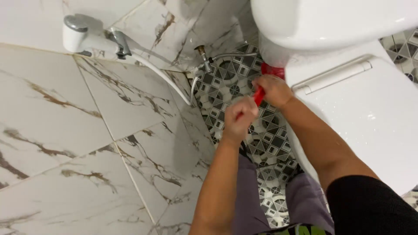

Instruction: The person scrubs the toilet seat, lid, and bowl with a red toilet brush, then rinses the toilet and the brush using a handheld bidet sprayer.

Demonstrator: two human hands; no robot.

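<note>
Red tool: a red wrench point(260, 95) is being held by both hands beside the toilet, its head point(272, 70) sitting up against the underside of the tank at the left rear of the bowl.
Left hand: the left hand point(240, 117) is closing into a fist around the lower end of the handle, fingers curled tight.
Right hand: the right hand point(273, 90) is gripping higher up the same handle, just below the head, fingers wrapped over it.
Hands together: both are clamping the one tool, close together but not touching.
Toilet: the white toilet point(348, 104) is filling the right side, lid point(379, 117) down, tank point(322, 21) above.
Supply line: a braided hose point(230, 55) is running from a brass wall valve point(203, 54) toward the tank.
Sprayer: a white bidet sprayer point(80, 37) is hanging on the marble wall tile point(65, 130), its white hose point(161, 76) trailing down.
Floor: patterned grey tile point(226, 82).
Clothing: black sleeve point(370, 209) on the right arm, grey trousers point(305, 200) below.
</note>
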